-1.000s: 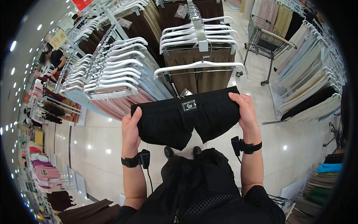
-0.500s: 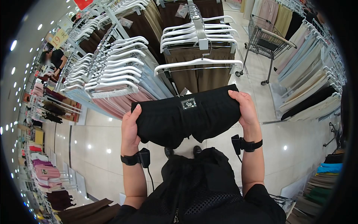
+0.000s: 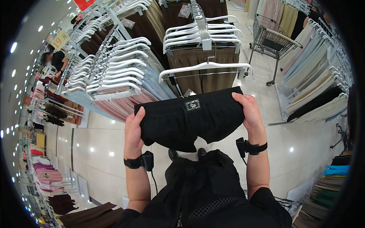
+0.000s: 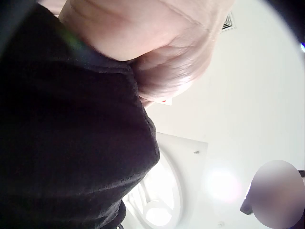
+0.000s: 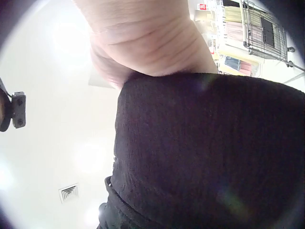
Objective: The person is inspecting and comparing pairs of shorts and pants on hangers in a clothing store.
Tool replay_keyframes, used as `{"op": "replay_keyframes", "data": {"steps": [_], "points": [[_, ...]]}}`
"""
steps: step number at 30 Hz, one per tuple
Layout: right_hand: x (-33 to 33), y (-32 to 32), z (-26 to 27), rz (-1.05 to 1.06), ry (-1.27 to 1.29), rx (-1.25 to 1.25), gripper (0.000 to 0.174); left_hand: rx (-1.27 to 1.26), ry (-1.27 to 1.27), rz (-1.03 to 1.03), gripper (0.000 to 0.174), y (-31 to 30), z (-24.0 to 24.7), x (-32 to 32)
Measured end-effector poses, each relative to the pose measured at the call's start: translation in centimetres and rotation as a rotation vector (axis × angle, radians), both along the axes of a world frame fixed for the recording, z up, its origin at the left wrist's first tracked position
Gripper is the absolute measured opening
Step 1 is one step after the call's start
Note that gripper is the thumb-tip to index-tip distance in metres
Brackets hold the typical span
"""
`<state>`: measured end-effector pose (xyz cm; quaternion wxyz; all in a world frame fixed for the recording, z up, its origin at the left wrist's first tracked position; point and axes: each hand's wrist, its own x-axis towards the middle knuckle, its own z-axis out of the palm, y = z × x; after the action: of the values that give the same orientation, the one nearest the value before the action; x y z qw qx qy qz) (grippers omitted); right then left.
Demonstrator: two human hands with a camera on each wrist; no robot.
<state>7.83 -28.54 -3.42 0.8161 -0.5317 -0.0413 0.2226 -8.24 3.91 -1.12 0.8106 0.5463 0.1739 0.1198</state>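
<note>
A pair of black pants [image 3: 171, 125] with a small patterned square patch at the waist stretches across the head view between both hands. The left hand [image 3: 133, 127] grips its left end, thumb on top near the waist. At the other end the right hand [image 3: 251, 112] holds the upper corner, thumb also over the cloth. Dark fabric [image 4: 71, 138] fills much of the left wrist view below the left hand [image 4: 152, 43]. In the right wrist view the cloth [image 5: 200, 143] hangs under the right hand [image 5: 147, 38]. The fingers behind the fabric are hidden.
Just beyond the pants, a bare white hanger [image 3: 205, 66] hangs at the end of a rack of brown pants [image 3: 190, 81]. White hangers with pink and blue garments [image 3: 121, 102] stand left. A shopping cart [image 3: 272, 41] and another clothes rack [image 3: 319, 76] are right.
The pants shift slightly and their lower edge sways, while both hands keep their hold. The bare hanger swings a little to the right.
</note>
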Motion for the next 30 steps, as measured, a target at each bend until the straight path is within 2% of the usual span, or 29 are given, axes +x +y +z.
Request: {"op": "replay_keyframes", "data": {"steps": [3, 5, 6, 8, 9, 10, 12, 14, 16, 18, 19, 20, 21, 22, 24, 25, 27, 28, 29, 30], "points": [[-0.7, 0.4, -0.1, -0.015, 0.013, -0.014, 0.025, -0.007, -0.029, 0.029, 0.043, -0.6, 0.4, -0.1], [-1.3, 0.8, -0.5, -0.024, -0.117, -0.223, 0.024, -0.027, -0.05, 0.036, 0.042, -1.4, 1.0, 0.0], [-1.4, 0.9, -0.9, -0.022, -0.117, -0.222, 0.024, -0.047, -0.071, 0.044, 0.042, -1.8, 1.3, 0.0], [-1.5, 1.0, -2.2, -0.06, -0.267, -0.425, 0.024, -0.059, -0.084, 0.057, 0.039, -3.1, 2.0, 0.2], [-1.6, 1.6, -2.6, -0.145, -0.458, -0.537, 0.028, -0.071, -0.094, 0.068, 0.036, -3.6, 2.2, 0.3], [-2.0, 1.7, -2.7, -0.146, -0.458, -0.539, 0.028, -0.073, -0.094, 0.066, 0.036, -3.9, 2.1, 0.4], [-3.1, 2.3, -1.9, -0.188, -0.623, -0.613, 0.037, 0.001, -0.09, 0.105, 0.034, -4.5, 2.1, 0.6], [-3.8, 2.3, -0.7, 0.152, -0.505, -0.413, 0.047, 0.059, -0.096, 0.121, 0.033, -5.8, 1.6, 1.0], [-5.4, 3.4, 0.5, 0.368, -0.433, -0.24, 0.066, 0.197, -0.083, 0.104, 0.032, -7.5, 0.7, 1.4], [-6.7, 4.4, 1.6, 0.499, -0.535, -0.268, 0.088, 0.339, -0.024, 0.014, 0.033, -9.9, 0.6, 1.6], [-7.3, 5.2, 1.4, 0.48, -0.627, -0.301, 0.097, 0.49, -0.045, -0.016, 0.034, -11.4, 0.7, 1.5], [-7.5, 5.2, 2.1, 0.47, -0.56, -0.388, 0.096, 0.641, -0.066, -0.044, 0.036, -12.4, 0.9, 1.3], [-7.3, 5.4, 1.7, 0.441, -0.47, -0.304, 0.091, 0.753, -0.078, -0.125, 0.039, -12.5, 1.3, 1.1], [-6.9, 5.6, 0.7, 0.412, -0.38, -0.221, 0.086, 0.648, -0.134, -0.233, 0.045, -12.2, 0.5, 1.3], [-5.8, 5.5, -1.2, 0.378, -0.285, -0.02, 0.051, 0.729, -0.267, -0.308, 0.05, -12.1, 0.0, 1.2], [-5.4, 5.3, -1.9, 0.34, -0.236, 0.0, 0.043, 0.783, -0.241, -0.369, 0.053, -12.0, 0.9, 0.8], [-5.2, 5.3, -1.6, 0.242, -0.175, 0.062, 0.023, 0.861, -0.283, -0.32, 0.052, -11.8, 0.3, 0.7], [-5.0, 5.3, -1.7, 0.244, -0.174, 0.061, 0.023, 0.941, -0.327, -0.277, 0.051, -11.7, 0.2, 0.6], [-4.6, 5.1, -2.0, 0.211, -0.109, 0.108, 0.024, 0.942, -0.377, -0.24, 0.044, -11.5, 0.3, 0.7], [-4.2, 5.0, -2.3, 0.175, -0.046, 0.153, 0.025, 0.94, -0.379, -0.243, 0.044, -11.2, 0.1, 0.7]]}}
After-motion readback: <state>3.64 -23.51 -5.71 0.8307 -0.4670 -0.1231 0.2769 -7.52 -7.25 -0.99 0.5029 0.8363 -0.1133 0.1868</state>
